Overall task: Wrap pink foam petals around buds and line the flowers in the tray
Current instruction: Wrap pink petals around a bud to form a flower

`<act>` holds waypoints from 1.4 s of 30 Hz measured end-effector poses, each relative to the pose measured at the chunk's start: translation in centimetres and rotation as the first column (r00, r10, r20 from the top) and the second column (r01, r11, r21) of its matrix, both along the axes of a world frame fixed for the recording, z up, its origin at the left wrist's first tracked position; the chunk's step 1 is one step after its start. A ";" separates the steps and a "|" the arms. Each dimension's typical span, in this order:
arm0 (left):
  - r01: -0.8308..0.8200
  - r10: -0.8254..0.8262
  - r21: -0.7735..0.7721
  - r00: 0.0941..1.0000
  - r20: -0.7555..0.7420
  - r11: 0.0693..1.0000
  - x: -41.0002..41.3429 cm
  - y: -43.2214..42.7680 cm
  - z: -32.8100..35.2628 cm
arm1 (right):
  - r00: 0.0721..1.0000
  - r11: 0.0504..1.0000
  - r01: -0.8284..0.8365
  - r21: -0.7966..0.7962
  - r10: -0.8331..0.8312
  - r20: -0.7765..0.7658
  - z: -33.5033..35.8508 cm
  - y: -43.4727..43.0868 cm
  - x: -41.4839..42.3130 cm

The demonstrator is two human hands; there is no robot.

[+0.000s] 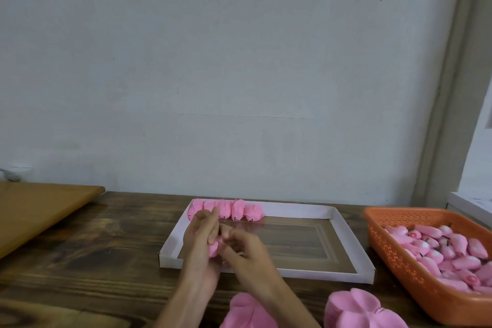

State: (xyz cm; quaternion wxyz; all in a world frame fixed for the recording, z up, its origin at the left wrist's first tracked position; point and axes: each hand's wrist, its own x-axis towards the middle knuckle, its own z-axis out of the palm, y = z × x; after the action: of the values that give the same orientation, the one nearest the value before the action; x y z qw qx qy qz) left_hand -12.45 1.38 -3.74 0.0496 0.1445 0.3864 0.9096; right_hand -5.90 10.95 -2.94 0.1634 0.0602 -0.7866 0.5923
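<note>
I see the left hand (200,241) and right hand (247,251) both clasping one pink foam flower (214,247); finished pink foam flowers (234,210) lie just beyond.

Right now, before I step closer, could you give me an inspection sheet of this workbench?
Surface: dark wooden table, lighter wooden board at left.
Job's things: white tray with a row of finished flowers along its far edge; orange basket of buds; petal stacks near the front.
Clutter: nothing seen.
Grips: left hand and right hand hold an unfinished flower by the tray's near left corner.
Cables: nothing seen; a small grey object at far left, unclear.
Surroundings: pale wall, window frame at right.
</note>
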 end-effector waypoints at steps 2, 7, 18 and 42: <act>-0.047 0.047 0.020 0.999 0.017 0.999 -0.3 -0.1 -0.1 | 1.000 0.999 -0.017 0.035 0.017 0.002 0.3 0.0 0.0; -0.110 0.106 0.070 0.993 0.061 0.991 -0.9 -0.3 -0.1 | 0.998 0.998 0.040 0.042 -0.038 -0.056 -0.2 -0.4 0.2; -0.019 0.024 -0.056 0.995 0.093 0.998 0.4 0.1 -0.1 | 0.954 0.981 0.195 0.012 -0.187 -0.236 -0.6 -1.3 0.3; 0.263 -0.300 -0.308 0.951 -0.079 0.914 0.7 -0.4 0.1 | 0.999 0.819 -0.046 -0.572 0.046 -0.015 0.1 -0.2 -0.2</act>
State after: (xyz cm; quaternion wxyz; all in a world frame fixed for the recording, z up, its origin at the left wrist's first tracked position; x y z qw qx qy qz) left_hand -11.71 0.96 -3.60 0.1768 0.2463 0.4947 0.8144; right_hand -6.14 10.76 -2.82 0.1596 0.0275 -0.5712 0.8047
